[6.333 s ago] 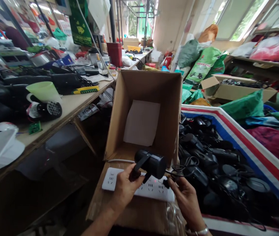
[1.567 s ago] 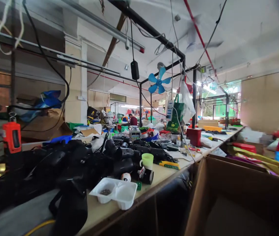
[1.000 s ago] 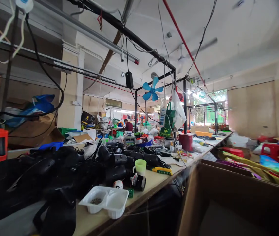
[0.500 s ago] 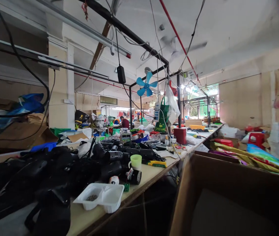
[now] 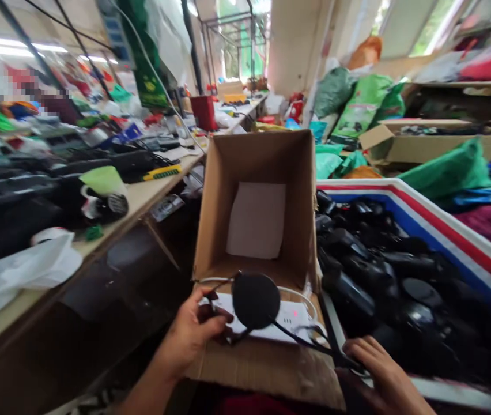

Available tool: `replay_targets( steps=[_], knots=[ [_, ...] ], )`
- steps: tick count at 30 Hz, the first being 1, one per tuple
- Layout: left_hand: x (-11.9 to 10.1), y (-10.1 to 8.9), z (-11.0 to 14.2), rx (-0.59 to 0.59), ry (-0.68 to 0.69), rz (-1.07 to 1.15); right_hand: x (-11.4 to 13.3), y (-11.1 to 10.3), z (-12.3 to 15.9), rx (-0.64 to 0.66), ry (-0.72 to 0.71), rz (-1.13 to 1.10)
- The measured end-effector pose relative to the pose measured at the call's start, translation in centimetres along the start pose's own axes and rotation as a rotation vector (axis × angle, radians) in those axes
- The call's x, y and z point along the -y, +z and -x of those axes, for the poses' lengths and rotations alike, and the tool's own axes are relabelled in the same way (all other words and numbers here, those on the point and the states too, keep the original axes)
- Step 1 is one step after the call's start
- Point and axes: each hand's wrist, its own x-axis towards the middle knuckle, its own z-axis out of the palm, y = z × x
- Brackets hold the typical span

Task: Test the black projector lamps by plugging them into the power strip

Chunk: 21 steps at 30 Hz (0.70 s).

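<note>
A black round disc-shaped piece (image 5: 256, 301) with dark cords sits over a white power strip (image 5: 286, 324) on the front flap of a cardboard box. My left hand (image 5: 196, 325) is at the disc's left side, thumb and fingers closed around a thin dark cord running to it. Lower right, my right hand (image 5: 377, 366) is wrapped round the end of a black cable (image 5: 299, 340) that leads away from the disc; blur hides what exactly lies in its fingers. A small pinkish light glows on the strip.
The open cardboard box (image 5: 211, 202) has a pale sheet (image 5: 256, 219) at its bottom. To the right, a striped bin (image 5: 435, 216) holds many black cylindrical parts. On the left, a cluttered workbench (image 5: 142, 196) carries a white plastic tray (image 5: 25, 276), a green cup (image 5: 105, 181) and a yellow-handled cutter (image 5: 161, 172).
The view has swung down and right, from the workbench to the box and bin. Both my hands, the black disc and the power strip have come into view.
</note>
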Motion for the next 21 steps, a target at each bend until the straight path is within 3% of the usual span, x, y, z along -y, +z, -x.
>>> replay_targets(
  steps=[3, 8, 12, 15, 21],
  knots=[
    [-1.6, -0.7, 0.3, -0.077, 0.040, 0.062, -0.4, -0.3, 0.0, 0.132, -0.001, 0.053],
    [-2.8, -1.3, 0.3, -0.078, 0.071, 0.129, 1.1, -1.2, -1.1, -0.004, 0.075, 0.147],
    [-3.1, -1.4, -0.1, -0.060, 0.080, 0.172, 3.6, -1.1, -3.8, -0.107, 0.156, -0.165],
    [-3.3, -1.2, -0.4, -0.051, 0.084, 0.209, 4.7, 0.3, -6.1, -0.150, 0.065, -0.348],
    [-2.6, -1.2, -1.0, -0.039, 0.061, 0.246, 4.2, 3.0, -8.5, -0.064, -0.155, -0.258]
  ],
)
